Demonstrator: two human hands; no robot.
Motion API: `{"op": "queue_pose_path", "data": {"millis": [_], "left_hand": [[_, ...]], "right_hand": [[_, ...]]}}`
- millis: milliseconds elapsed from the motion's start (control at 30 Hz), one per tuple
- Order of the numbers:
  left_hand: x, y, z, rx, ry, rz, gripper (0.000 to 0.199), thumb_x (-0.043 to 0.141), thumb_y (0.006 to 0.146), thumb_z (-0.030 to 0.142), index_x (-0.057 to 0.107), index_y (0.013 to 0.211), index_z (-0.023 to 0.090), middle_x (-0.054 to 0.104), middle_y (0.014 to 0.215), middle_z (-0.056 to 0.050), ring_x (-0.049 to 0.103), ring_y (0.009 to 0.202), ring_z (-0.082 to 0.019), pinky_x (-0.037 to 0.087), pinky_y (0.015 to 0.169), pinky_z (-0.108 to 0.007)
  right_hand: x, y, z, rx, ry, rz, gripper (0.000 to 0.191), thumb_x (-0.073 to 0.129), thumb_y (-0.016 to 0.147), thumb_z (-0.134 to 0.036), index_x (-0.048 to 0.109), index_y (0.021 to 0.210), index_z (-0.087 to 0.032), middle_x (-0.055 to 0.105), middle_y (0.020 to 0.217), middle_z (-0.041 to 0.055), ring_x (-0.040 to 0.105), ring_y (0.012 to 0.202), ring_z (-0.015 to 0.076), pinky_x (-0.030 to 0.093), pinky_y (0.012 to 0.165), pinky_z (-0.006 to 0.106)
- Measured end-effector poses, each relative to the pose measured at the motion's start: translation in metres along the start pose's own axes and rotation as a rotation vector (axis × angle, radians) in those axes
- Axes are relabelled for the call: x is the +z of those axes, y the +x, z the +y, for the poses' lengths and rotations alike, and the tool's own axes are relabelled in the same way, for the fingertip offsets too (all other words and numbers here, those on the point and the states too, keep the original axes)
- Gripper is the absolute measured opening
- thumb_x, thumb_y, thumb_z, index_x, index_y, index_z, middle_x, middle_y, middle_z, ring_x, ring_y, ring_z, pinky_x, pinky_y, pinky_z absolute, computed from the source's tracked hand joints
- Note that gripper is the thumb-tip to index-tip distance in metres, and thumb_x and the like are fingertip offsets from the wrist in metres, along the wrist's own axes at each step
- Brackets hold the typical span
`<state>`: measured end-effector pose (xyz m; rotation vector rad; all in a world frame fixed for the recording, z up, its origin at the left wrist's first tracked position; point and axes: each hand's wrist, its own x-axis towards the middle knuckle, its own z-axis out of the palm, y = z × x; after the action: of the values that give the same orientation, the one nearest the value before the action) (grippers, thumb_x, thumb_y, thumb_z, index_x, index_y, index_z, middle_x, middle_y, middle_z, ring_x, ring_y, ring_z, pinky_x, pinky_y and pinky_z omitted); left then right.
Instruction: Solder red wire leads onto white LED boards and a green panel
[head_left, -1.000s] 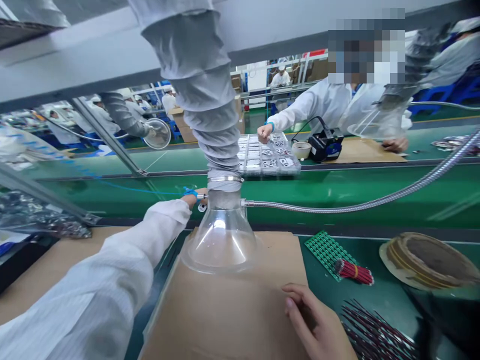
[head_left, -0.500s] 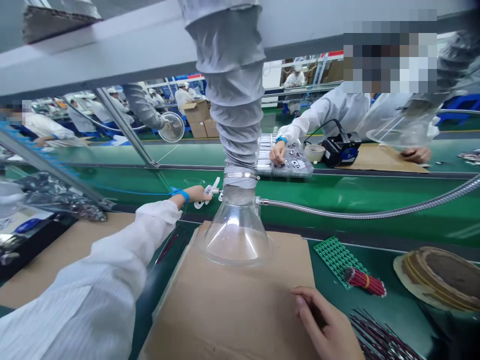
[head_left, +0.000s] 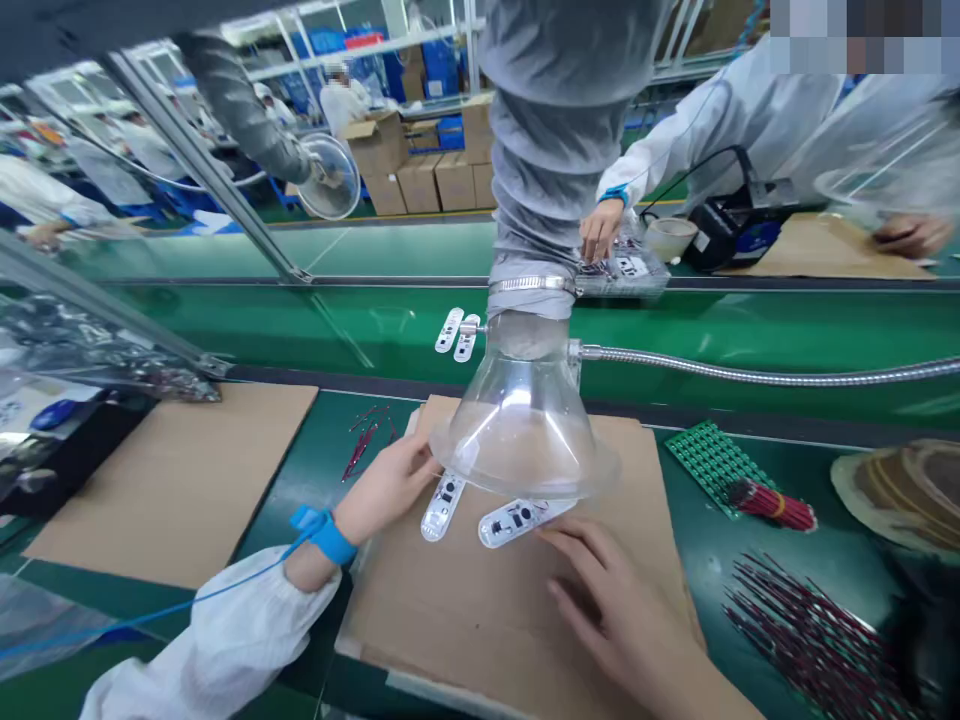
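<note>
Left hand (head_left: pixel 386 487) is bending its fingers beneath the left rim of a clear funnel-shaped hood (head_left: pixel 529 425), close to one elongated white circuit board (head_left: pixel 442 507); whether they are gripping it cannot be told. Right hand (head_left: pixel 611 600) is holding thumb and fingers loosely parted, fingertips seemingly touching the near edge of a second elongated board (head_left: pixel 517 521). Both boards are apparently lying on a cardboard sheet (head_left: pixel 487 650), partly under the rim. Judging by this layout, two boards are already in the work spot while two more (head_left: pixel 450 330) are waiting on the far green conveyor belt (head_left: pixel 712 325); any attached wires are not showing clearly. Four elongated boards are showing altogether. Farther right, one green circuit-board panel (head_left: pixel 705 460), one banded red wire bundle (head_left: pixel 776 505) and one brown roll (head_left: pixel 911 490) are sitting beyond a loose wire pile (head_left: pixel 810 630), too tangled for counting. Left of the cardboard, a smaller wire scatter (head_left: pixel 365 442) is lying, also uncountable.
</note>
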<state>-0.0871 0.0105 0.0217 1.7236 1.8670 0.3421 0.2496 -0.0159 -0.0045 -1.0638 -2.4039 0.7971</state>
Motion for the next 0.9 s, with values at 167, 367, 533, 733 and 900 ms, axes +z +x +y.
{"op": "queue_pose_path", "data": {"millis": [167,367,533,733,900], "left_hand": [[-0.056,0.073,-0.033,-0.134,0.224,0.154,0.043,0.046,0.106,0.051,0.074,0.110,0.018,0.080,0.112,-0.012,0.075,0.104,-0.028,0.056,0.089,-0.033],[-0.086,0.213,-0.020,-0.243,0.303,0.171,0.067,0.070,0.094,0.063,0.069,0.121,0.002,0.074,0.121,-0.031,0.070,0.121,-0.042,0.054,0.099,-0.040],[-0.070,0.256,0.001,-0.258,0.393,0.105,0.096,0.079,0.082,0.070,0.055,0.142,0.000,0.060,0.143,-0.038,0.064,0.133,-0.044,0.054,0.102,-0.041],[-0.083,0.243,-0.015,-0.209,0.499,-0.032,0.101,0.089,0.071,0.060,0.050,0.145,0.004,0.072,0.130,-0.030,0.070,0.123,-0.042,0.055,0.097,-0.038],[-0.105,0.228,-0.016,-0.171,0.535,-0.100,0.059,0.083,0.076,0.057,0.073,0.110,0.010,0.080,0.107,-0.023,0.075,0.110,-0.040,0.055,0.085,-0.035]], "right_hand": [[0.012,0.016,-0.017,-0.024,-0.106,0.013,0.047,0.057,0.100,-0.018,0.062,0.146,-0.028,0.065,0.146,0.0142,0.069,0.131,0.0311,0.065,0.104,0.049],[0.016,0.049,-0.028,-0.019,-0.173,-0.057,0.044,0.057,0.102,-0.020,0.063,0.145,-0.027,0.070,0.142,0.0124,0.071,0.124,0.0306,0.065,0.101,0.049],[0.048,0.079,-0.046,-0.157,-0.320,-0.052,0.055,0.068,0.100,-0.026,0.056,0.154,-0.034,0.058,0.160,0.0131,0.064,0.135,0.0399,0.056,0.107,0.064],[0.050,0.077,-0.037,-0.133,-0.284,-0.124,0.038,0.073,0.099,-0.047,0.069,0.133,-0.030,0.068,0.147,0.0114,0.066,0.131,0.0364,0.056,0.107,0.055],[0.036,0.046,-0.014,-0.073,-0.341,-0.052,0.036,0.070,0.099,-0.031,0.068,0.136,-0.028,0.072,0.138,0.0126,0.070,0.125,0.0360,0.063,0.099,0.053]]}}
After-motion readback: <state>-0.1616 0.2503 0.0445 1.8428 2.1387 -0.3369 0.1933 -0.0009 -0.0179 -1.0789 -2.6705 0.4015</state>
